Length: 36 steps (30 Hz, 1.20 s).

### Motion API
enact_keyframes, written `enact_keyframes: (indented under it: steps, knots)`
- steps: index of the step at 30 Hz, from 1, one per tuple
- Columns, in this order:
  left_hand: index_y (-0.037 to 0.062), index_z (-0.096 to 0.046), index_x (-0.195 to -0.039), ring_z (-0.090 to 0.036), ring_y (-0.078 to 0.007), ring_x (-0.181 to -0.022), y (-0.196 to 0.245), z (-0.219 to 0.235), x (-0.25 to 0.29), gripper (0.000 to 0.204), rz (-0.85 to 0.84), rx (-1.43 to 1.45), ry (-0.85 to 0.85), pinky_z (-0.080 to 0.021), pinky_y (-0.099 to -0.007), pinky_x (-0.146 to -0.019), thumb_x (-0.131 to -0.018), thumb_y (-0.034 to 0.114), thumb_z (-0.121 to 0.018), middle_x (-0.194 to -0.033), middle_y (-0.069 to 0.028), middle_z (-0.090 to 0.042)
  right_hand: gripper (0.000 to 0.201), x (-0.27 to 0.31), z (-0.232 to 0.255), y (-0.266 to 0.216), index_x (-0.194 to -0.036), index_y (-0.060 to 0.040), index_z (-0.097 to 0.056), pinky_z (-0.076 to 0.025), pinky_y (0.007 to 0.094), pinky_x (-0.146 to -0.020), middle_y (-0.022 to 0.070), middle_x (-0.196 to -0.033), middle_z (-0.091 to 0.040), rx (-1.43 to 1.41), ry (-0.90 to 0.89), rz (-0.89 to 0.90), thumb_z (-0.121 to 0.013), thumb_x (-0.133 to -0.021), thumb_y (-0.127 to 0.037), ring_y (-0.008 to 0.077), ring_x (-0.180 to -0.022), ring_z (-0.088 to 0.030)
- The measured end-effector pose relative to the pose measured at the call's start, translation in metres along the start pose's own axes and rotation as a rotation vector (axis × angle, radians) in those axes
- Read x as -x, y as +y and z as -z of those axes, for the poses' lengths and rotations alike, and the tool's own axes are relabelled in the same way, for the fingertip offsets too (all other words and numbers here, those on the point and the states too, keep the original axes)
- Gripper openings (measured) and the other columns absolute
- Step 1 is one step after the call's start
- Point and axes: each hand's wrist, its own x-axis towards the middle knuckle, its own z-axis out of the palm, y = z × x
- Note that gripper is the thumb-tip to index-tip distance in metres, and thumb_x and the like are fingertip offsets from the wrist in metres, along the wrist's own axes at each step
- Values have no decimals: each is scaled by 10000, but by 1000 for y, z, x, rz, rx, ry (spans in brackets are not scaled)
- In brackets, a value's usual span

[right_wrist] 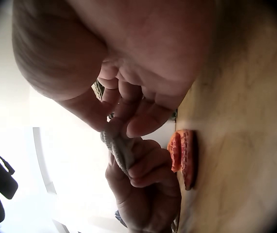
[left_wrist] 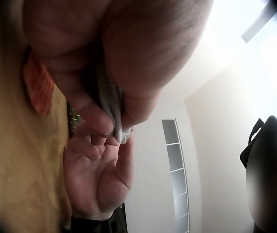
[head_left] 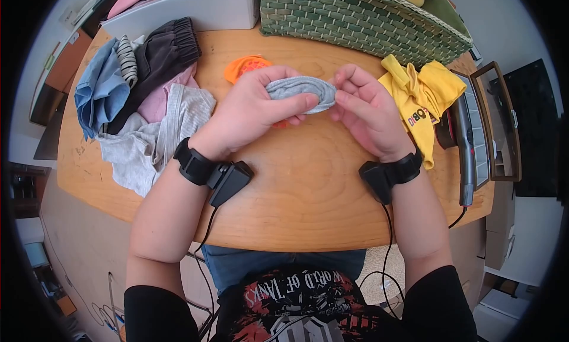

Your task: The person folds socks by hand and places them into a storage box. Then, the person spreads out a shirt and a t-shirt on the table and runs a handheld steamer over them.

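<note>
A small folded grey cloth (head_left: 301,92) is held above the middle of the table. The left hand (head_left: 252,108) grips it, thumb on top and fingers beneath. At its right end, the right hand (head_left: 370,114) pinches the edge between thumb and index finger, other fingers loosely bent. In the left wrist view the cloth (left_wrist: 110,104) is seen edge-on between the left thumb and fingers. The right wrist view shows the cloth (right_wrist: 118,148) between both hands' fingertips. An orange item with a red pattern (head_left: 246,66) lies on the table behind the left hand.
Blue, black, pink and grey clothes (head_left: 151,114) are heaped at the left. Yellow clothing (head_left: 422,96) lies right, beside a dark corded device (head_left: 466,158) and a compartment case (head_left: 498,123). A white bin (head_left: 201,10) and a green woven basket (head_left: 349,22) stand at the back.
</note>
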Motion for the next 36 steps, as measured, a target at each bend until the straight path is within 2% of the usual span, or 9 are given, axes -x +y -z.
enact_keyframes:
  steps: [5, 9, 11, 18, 20, 26, 28, 32, 36]
  knots:
    - [36, -673, -1093, -619, -27, -752, 2, -3, 2, 263, 14, 3, -4, -493, -179, -665, -922, 212, -770, -902, 10, -696, 264, 0, -4, 2, -1174, -51, -547, -515, 262, -850, 39, -1066, -639, 116, 21, 70, -672, -945, -11, 112, -983, -620]
    - [38, -672, -1098, -624, -30, -758, 0, 0, 0, 263, 10, 32, -15, -496, -183, -667, -930, 218, -763, -907, 12, -698, 288, -1, 0, -1, -1194, -66, -526, -510, 264, -840, 27, -1076, -628, 121, 4, 41, -642, -943, 12, 111, -1004, -622]
    - [40, -671, -1099, -626, -31, -752, -2, 2, -1, 262, 1, 41, -17, -497, -184, -660, -934, 223, -759, -902, 13, -698, 255, -1, 1, 0, -1159, -50, -542, -527, 277, -841, 61, -1049, -659, 85, 30, 64, -645, -939, 27, 134, -964, -641]
    - [36, -664, -1086, -630, -38, -730, -11, 8, -6, 260, -14, 82, 30, -507, -187, -646, -941, 232, -755, -876, 3, -695, 213, -2, 8, 0, -1139, -44, -552, -519, 272, -801, 70, -1039, -662, -10, 50, 141, -601, -948, 38, 157, -953, -653]
    - [35, -663, -1084, -632, -41, -734, -10, 7, -6, 260, -33, 94, 31, -511, -189, -655, -939, 229, -757, -877, 0, -696, 149, -2, 2, -3, -1086, -44, -569, -522, 267, -789, 62, -1009, -662, 44, 127, 112, -622, -955, 3, 142, -923, -651]
    - [30, -632, -1109, -619, -45, -770, -1, -4, 0, 229, -10, -88, 16, -510, -192, -699, -945, 153, -733, -913, -2, -677, 199, -1, -11, 3, -1052, -27, -602, -530, 225, -800, 21, -971, -664, 321, 83, 90, -739, -907, -25, 78, -886, -638]
    - [30, -637, -1117, -623, -40, -800, -8, -2, -1, 237, -110, -113, -30, -511, -192, -713, -942, 154, -738, -937, 0, -683, 210, -1, -12, 1, -1049, -24, -604, -533, 219, -806, 18, -976, -666, 336, 97, 67, -749, -897, -15, 74, -892, -641]
    - [25, -645, -1128, -626, -47, -811, -3, 0, -1, 234, -110, -150, -7, -516, -194, -729, -952, 153, -728, -952, -3, -690, 193, -2, -9, 0, -1016, -20, -603, -541, 210, -818, 20, -990, -670, 348, 168, 58, -752, -894, -10, 74, -914, -653]
    - [17, -660, -1132, -652, -63, -847, -4, 3, -2, 218, -68, -12, -10, -529, -205, -759, -969, 154, -708, -990, -27, -716, 183, -2, -7, 0, -1008, -19, -599, -543, 213, -824, 26, -1001, -670, 365, 225, 75, -744, -897, -3, 75, -927, -655]
